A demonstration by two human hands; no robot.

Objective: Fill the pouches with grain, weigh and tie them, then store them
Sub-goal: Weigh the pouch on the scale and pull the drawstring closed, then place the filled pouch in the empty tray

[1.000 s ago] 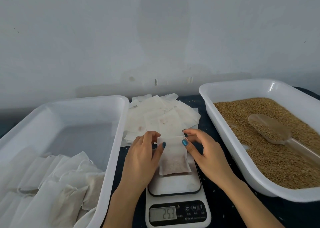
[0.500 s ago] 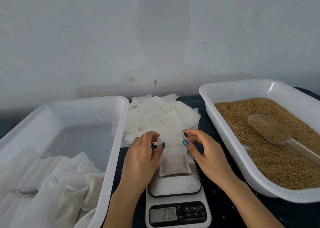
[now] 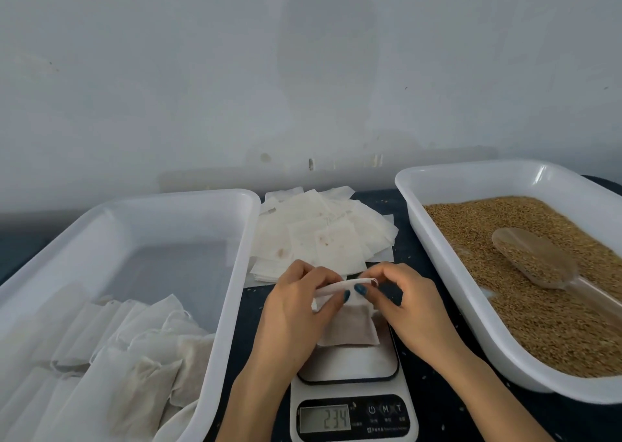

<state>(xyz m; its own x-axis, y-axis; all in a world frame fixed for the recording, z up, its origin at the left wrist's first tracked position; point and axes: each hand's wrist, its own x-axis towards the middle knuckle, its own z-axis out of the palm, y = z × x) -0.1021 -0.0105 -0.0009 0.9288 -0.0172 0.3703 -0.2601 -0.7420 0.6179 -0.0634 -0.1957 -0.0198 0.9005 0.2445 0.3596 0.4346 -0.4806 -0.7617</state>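
Dark and flecked with stray grains, the counter (image 3: 434, 404) carries a scale (image 3: 353, 387) nearest the viewer, with 234 shown on its display. A part-filled pouch (image 3: 348, 327) is rested on the platform, its lower half brown with grain. Its gathered top hem is held from both sides. The left hand (image 3: 296, 317) has its grip closed round the hem with thumb and curled fingers, and the right hand (image 3: 407, 310) has its grip pinched on the hem's right end, where a loop of string seems to be caught. Tying appears to be the step in hand: the neck should be gathered evenly and the string drawn snug while the pouch is kept upright, so that no grain is spilled. Tied pouches (image 3: 141, 334) are kept in the left tray (image 3: 232, 307); grain (image 3: 538, 334) and a scoop (image 3: 535, 256) are held in the right tray (image 3: 464, 307). Farther off, empty pouches (image 3: 323, 236) are stacked before a pale wall (image 3: 303, 71).
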